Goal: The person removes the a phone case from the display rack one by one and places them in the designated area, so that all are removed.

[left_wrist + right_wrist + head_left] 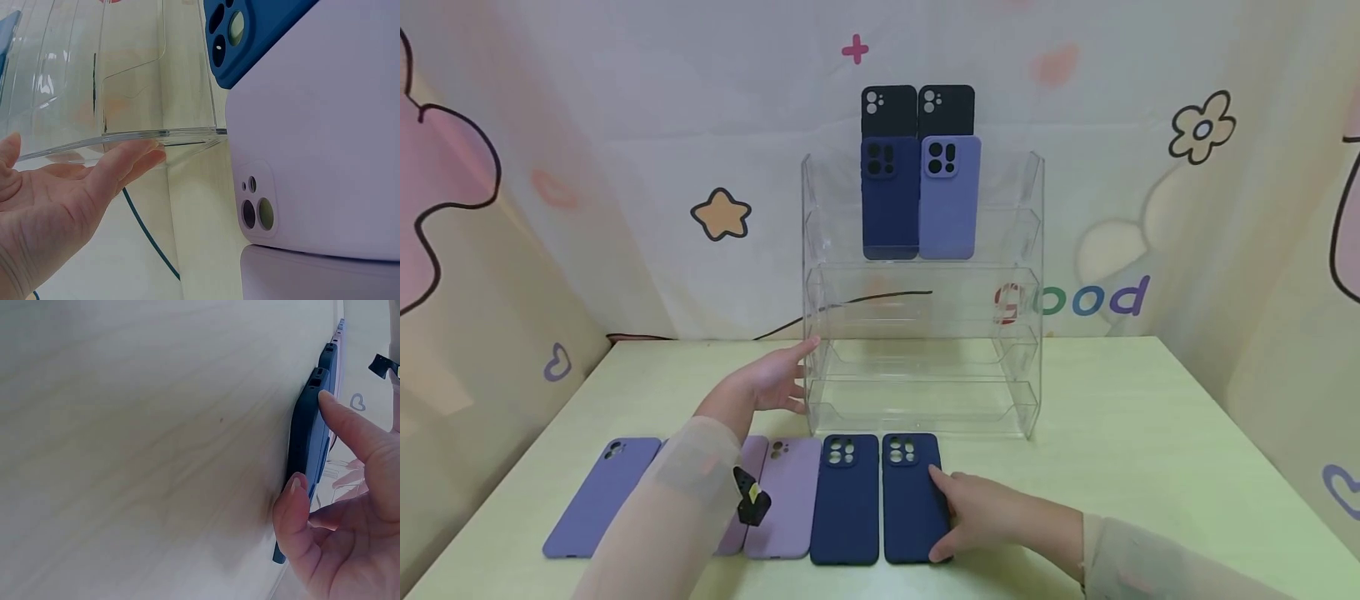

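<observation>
My right hand [988,508] grips the right edge of a dark blue phone case [912,508] lying on the table. Its thumb sits at the lower corner and a bent finger is higher along the side, as the right wrist view shows. Against the left side of a clear tiered acrylic rack [925,408], my left hand [775,379] rests with fingers extended. In the left wrist view those fingers lie along the outside of the panel. Dark blue [890,200] and lavender [950,204] cases stand side by side on an upper tier, before two black ones [898,108].
Left of the gripped case lie another dark blue case [845,508], a pink one [786,500] and several more, ending with a blue-violet case [606,496]. My left sleeve [662,508] partly covers that row. A patterned cloth [722,92] hangs behind the table [1112,433].
</observation>
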`<move>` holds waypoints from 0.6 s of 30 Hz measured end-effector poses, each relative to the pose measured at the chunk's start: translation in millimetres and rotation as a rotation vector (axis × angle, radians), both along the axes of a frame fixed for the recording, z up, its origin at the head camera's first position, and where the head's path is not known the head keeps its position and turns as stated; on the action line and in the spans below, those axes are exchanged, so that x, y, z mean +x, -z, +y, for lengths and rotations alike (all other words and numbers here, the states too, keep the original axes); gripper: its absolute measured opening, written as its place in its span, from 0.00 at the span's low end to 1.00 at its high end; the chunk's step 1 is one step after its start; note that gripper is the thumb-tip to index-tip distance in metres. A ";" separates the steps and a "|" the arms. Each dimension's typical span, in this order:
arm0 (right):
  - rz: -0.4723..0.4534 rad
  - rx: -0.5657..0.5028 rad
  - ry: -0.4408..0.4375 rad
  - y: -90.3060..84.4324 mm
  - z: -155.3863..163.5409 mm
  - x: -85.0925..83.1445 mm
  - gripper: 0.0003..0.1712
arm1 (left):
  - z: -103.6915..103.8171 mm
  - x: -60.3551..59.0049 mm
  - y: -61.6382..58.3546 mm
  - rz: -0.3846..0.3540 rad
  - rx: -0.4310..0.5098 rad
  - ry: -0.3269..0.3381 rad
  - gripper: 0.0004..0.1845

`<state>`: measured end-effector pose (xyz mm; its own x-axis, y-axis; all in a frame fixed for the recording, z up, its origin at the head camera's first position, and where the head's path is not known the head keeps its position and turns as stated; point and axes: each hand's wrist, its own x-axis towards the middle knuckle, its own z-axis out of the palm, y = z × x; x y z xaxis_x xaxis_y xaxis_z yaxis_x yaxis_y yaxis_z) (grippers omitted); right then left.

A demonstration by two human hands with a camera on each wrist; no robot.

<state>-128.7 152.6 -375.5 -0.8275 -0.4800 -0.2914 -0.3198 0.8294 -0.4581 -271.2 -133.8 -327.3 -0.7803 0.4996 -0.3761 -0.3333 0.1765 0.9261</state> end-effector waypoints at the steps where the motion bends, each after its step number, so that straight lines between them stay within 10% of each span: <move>1: 0.001 0.008 -0.001 0.1 -0.2 -0.2 0.59 | 0.5 0.1 -0.1 0.000 0.000 0.000 0.36; 11: 0.024 0.041 -0.026 -8.6 -0.8 -3.8 0.54 | 1.8 -0.8 -1.5 -0.028 -0.005 -0.014 0.36; 18: 0.168 -0.209 0.033 -37.1 21.2 -40.7 0.35 | 2.5 -0.5 -1.8 -0.028 -0.001 -0.014 0.38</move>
<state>-169.5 173.8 -338.4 -0.8722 -0.4870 -0.0455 -0.3801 0.7334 -0.5635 -271.8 -131.2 -325.5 -0.7766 0.4881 -0.3983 -0.3616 0.1723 0.9163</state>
